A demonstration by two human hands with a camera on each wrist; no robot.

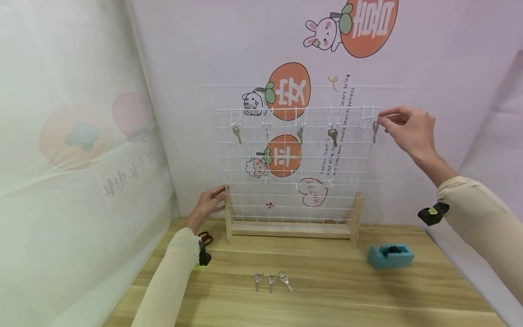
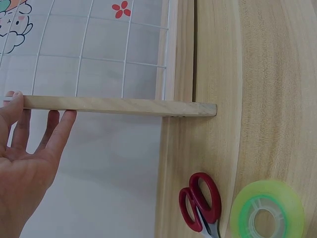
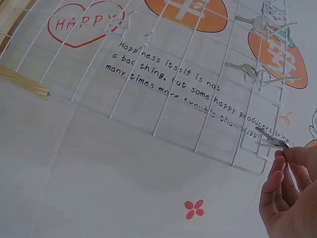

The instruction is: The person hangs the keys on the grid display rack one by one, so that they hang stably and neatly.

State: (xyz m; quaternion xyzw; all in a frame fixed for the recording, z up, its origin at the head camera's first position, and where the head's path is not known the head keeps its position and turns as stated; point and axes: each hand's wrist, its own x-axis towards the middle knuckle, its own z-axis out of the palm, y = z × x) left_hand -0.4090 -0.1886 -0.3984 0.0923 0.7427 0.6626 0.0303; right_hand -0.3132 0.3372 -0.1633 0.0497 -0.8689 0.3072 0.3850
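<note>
A white wire grid rack stands upright on a wooden base [image 1: 290, 234]. At its top right corner my right hand [image 1: 412, 131] pinches a key [image 1: 375, 131] by its ring end, right beside a white hook [image 3: 250, 141]. The key's blade hangs free of the fingers. Low on the other side, my left hand [image 1: 208, 204] holds the rack's left wooden post [image 2: 124, 105], thumb on one face and fingertips against the other. Several keys hang in a row on hooks along the grid's top, among them a dark-headed key [image 1: 333, 135] and a leftmost key [image 1: 237, 133].
Three loose keys [image 1: 271, 282] lie on the wooden table [image 1: 318, 309] in front of the rack. To the right sits a blue tape dispenser [image 1: 390, 257]. Red-handled scissors [image 2: 205, 203] and a green tape roll [image 2: 242, 213] lie by the left post. Printed cloth hangs behind.
</note>
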